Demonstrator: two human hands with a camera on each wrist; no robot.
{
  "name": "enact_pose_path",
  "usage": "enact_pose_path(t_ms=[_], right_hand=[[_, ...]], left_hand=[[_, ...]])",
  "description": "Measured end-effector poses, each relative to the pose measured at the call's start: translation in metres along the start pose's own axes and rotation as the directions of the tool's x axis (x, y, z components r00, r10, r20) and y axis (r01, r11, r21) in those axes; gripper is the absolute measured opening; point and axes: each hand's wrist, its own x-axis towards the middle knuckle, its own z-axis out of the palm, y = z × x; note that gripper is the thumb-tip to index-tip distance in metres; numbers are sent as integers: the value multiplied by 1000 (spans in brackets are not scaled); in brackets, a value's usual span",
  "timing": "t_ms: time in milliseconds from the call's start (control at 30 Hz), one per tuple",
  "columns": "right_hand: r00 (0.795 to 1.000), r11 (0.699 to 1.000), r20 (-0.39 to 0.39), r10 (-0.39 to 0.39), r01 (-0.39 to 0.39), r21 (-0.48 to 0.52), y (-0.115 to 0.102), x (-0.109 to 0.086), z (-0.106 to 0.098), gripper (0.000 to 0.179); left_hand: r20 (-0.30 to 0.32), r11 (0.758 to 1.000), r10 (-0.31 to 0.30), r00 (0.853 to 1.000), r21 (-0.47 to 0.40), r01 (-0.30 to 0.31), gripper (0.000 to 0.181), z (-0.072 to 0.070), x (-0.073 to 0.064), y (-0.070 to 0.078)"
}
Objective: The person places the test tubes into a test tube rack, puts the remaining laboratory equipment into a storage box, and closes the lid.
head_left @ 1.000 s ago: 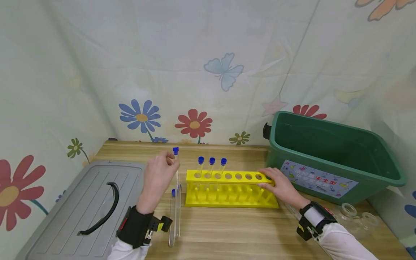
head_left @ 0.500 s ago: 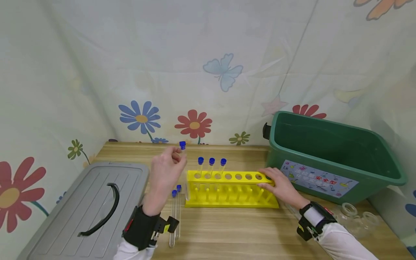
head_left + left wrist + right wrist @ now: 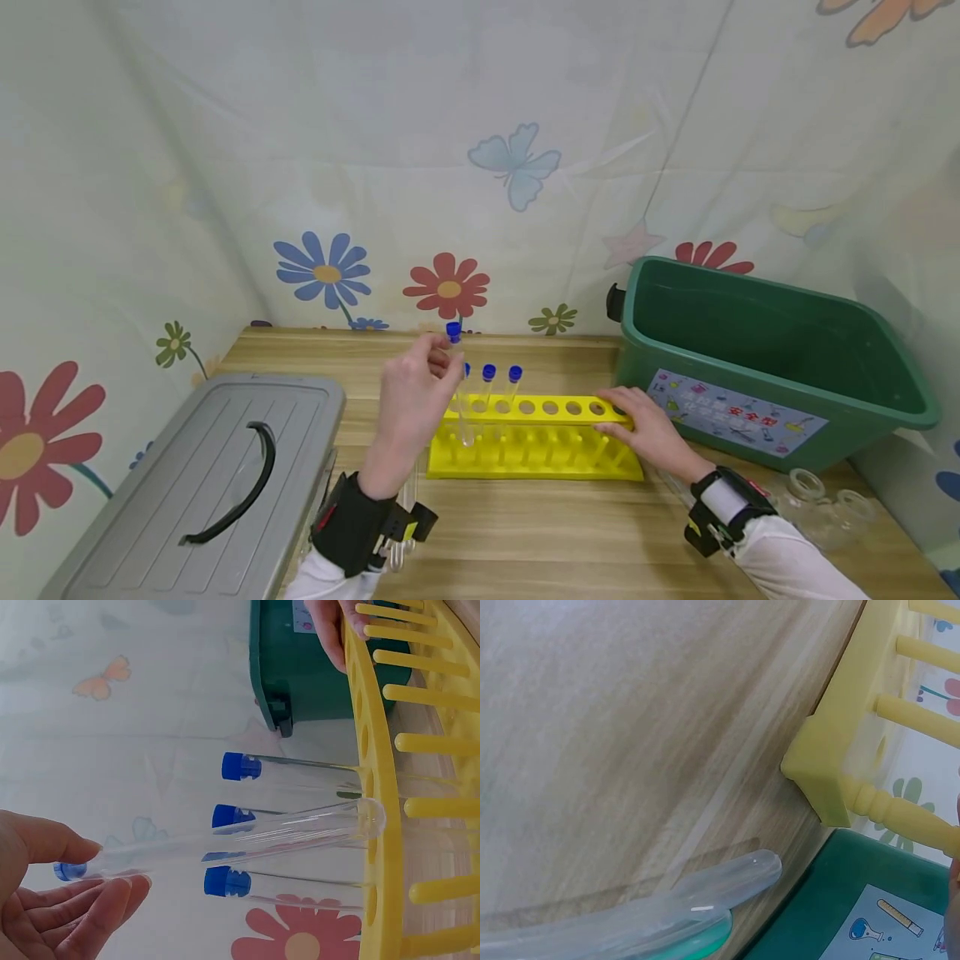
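My left hand (image 3: 416, 387) pinches a clear test tube (image 3: 262, 832) just below its blue cap, between thumb and fingers. The tube slants in front of the left part of the yellow test tube rack (image 3: 555, 468), its rounded bottom near the top bar. Whether it touches the rack, I cannot tell. Three blue-capped tubes (image 3: 240, 766) stand in the rack's left holes. At the rack's right end, my right hand (image 3: 648, 429) grips the top bar, thumb in front. Partly hidden under my left wrist, more test tubes (image 3: 396, 557) lie on the table.
A grey lidded box (image 3: 217, 467) with a black handle occupies the left side. Behind my right hand stands a deep green bin (image 3: 750, 454). Clear glass bottles (image 3: 832, 508) are at the right. A clear tube (image 3: 735, 881) lies on the table near the rack's right end.
My left hand has carried the test tube rightward from beside the rack to in front of its left holes. The right hand and the rack have stayed in place.
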Motion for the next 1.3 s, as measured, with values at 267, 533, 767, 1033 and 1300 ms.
enact_pose_path(t_ms=[267, 533, 767, 1033, 1300], right_hand=[[1000, 1000, -1, -3, 3, 6, -1, 0, -1, 51], [1000, 1000, 9, 10, -10, 6, -1, 0, -1, 52], [1000, 1000, 6, 6, -6, 3, -1, 0, -1, 52], [1000, 1000, -6, -6, 6, 6, -1, -1, 0, 52], [1000, 1000, -3, -4, 4, 3, 0, -1, 0, 52]], left_hand=[[-25, 997, 60, 998, -53, -61, 17, 8, -1, 4], [-38, 987, 103, 994, -121, -107, 19, 17, -4, 9], [-29, 977, 117, 993, -178, -120, 20, 26, -7, 10], [-16, 966, 131, 991, -222, -131, 19, 35, -10, 11], [11, 965, 135, 991, -226, -129, 20, 42, -12, 13]])
